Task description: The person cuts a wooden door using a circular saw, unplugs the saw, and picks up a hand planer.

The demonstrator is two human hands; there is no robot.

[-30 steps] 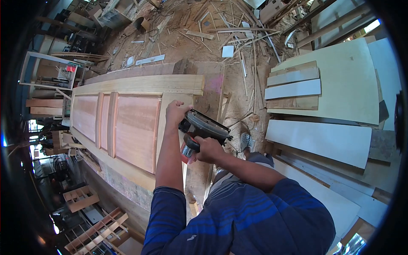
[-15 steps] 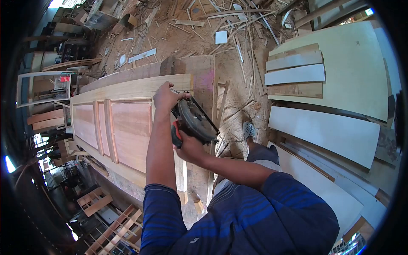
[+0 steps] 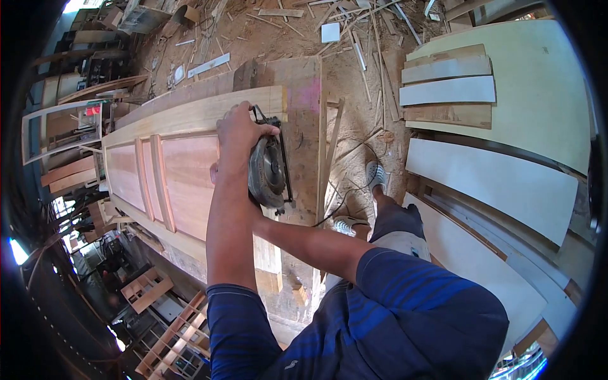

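Note:
A circular saw (image 3: 268,170) sits over the end of a panelled wooden door (image 3: 187,180), its blade guard facing right and its base edge running roughly along the door's end. My left hand (image 3: 239,130) is closed on the front of the saw, thumb pointing right over the base. Most of my right hand (image 3: 214,173) is hidden behind my left forearm; only some fingertips show to its left, and the arm leads to the saw's rear handle. Beneath the door lies a worn wooden workbench (image 3: 304,152) with a pink smear near its corner.
A black cord (image 3: 342,202) loops from the saw past my feet. Wood offcuts (image 3: 282,12) and sawdust cover the floor ahead. On the right, white boards (image 3: 491,183) and strips lie on large pale sheets (image 3: 538,88). Frames and lumber crowd the left side.
The saw has swung from a slanted position to nearly straight along the door's end, shifting left. Both hands moved with it, and my right hand slipped behind my left forearm.

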